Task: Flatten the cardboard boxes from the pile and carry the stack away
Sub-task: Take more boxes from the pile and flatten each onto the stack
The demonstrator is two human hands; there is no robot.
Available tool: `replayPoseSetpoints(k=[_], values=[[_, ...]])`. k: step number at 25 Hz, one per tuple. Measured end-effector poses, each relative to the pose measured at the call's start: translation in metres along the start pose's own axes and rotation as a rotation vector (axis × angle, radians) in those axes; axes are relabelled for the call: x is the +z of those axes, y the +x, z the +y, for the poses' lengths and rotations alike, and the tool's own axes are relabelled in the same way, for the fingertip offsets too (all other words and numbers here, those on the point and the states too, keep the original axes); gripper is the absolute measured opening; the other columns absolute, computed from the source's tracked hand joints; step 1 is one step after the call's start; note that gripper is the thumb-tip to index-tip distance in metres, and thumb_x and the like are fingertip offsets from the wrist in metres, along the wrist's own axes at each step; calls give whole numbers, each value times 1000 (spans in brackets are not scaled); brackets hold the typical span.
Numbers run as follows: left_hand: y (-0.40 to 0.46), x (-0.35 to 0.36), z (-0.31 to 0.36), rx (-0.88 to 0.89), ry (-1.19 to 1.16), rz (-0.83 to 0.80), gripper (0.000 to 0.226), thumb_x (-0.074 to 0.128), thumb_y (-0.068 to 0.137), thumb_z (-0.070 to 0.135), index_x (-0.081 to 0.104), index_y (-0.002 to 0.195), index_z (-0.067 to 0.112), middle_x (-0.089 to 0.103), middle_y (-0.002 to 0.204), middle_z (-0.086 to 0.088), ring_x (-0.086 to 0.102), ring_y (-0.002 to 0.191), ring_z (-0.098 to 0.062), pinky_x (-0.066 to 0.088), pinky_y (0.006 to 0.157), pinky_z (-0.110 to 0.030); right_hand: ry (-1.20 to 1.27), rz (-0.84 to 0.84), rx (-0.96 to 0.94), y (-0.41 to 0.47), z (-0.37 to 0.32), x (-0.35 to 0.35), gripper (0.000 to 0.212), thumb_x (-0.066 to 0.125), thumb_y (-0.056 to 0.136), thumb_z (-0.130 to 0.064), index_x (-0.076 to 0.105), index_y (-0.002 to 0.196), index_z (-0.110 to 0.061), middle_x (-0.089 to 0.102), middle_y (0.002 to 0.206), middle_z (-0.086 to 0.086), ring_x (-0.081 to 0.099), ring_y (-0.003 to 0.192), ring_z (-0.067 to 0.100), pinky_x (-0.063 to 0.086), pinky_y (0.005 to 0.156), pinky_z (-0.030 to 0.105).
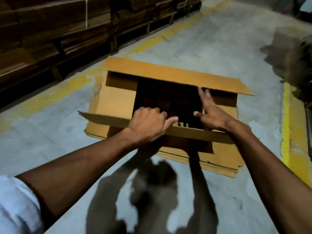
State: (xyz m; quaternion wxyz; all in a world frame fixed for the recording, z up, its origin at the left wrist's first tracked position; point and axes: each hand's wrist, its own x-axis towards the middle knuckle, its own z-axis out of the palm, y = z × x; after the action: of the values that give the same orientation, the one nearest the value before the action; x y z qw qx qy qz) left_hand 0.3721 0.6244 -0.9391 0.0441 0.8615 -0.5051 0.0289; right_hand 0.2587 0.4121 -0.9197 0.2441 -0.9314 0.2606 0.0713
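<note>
A person leans over an open cardboard box sitting on flattened sheets on the concrete floor. The left hand curls its fingers over the near flap; the right hand reaches in, fingers spread, touching the far flap. Uneven pressing may tear a flap or slide the stack.

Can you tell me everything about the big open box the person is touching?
The open box is brown corrugated cardboard, standing on a stack of flattened cardboard on the grey floor. Its top is open, with long flaps spread at the far and near sides, and the inside looks dark. The left hand grips the near flap, fingers curled over its edge. The right hand reaches in, fingers straight, touching the far flap's edge.
</note>
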Motion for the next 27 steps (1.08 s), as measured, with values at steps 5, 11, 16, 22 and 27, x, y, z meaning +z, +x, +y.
replayPoseSetpoints(k=[5,11,16,22,27], values=[[39,-4,-30,-265,-230,-443,50,39,106,45,38,147,19,55,106,-8,49,72,-14,37,56,-27,-86,205,79,-2,-2,6,106,62,97,-39,-28,151,-40,-21,166,12,64,108,40,58,75,43],[37,28,-50,-423,76,-254,58,54,97,54,47,134,10,64,113,-8,63,103,-26,42,67,-33,-269,407,109,-1,10,26,74,59,96,-44,17,152,-21,3,162,8,33,136,43,50,93,57],[16,37,-74,-396,291,-61,61,67,84,45,37,127,15,24,135,-17,30,126,-40,44,87,-63,-217,613,226,13,0,20,114,67,84,-61,-15,157,-31,-13,166,16,-13,149,49,29,101,77],[12,38,-71,-779,-276,153,112,85,72,18,8,153,14,8,161,-21,29,132,-45,42,91,-64,6,345,684,13,17,40,119,67,84,-63,-10,158,-10,-17,163,27,0,147,56,28,112,65],[13,25,-79,-855,-384,237,71,67,86,16,31,147,7,36,150,-12,32,129,-39,40,92,-61,-75,520,629,-11,20,38,73,43,101,-50,32,145,7,46,139,35,57,110,45,48,90,50]])
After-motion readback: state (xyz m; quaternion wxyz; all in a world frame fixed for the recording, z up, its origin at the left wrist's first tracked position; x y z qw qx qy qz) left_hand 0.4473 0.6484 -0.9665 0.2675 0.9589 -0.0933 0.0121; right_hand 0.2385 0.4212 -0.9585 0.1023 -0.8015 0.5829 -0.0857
